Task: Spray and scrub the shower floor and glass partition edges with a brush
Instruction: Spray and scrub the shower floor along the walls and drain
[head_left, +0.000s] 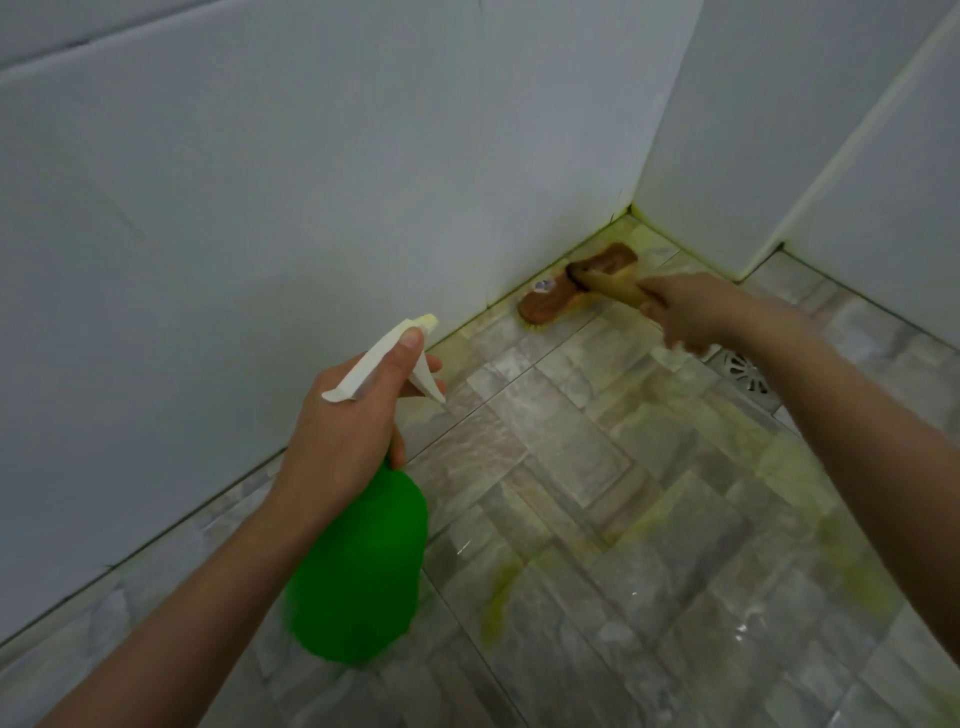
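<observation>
A green spray bottle (358, 566) with a white trigger head hangs low at the centre left; my left hand (343, 421) grips its neck, thumb lying along the top of the head. A wooden scrub brush (563, 291) with yellow bristles lies bristles-down on the tiled shower floor (597, 493), against the foot of the white wall near the far corner. My right hand (691, 312) holds its pale handle. Yellowish streaks mark the wet floor and the grout line along the wall.
White tiled walls (260, 208) close the left and the back. A white wall block (857, 156) juts in at the right. A round metal drain (748, 371) sits in the floor just beyond my right wrist.
</observation>
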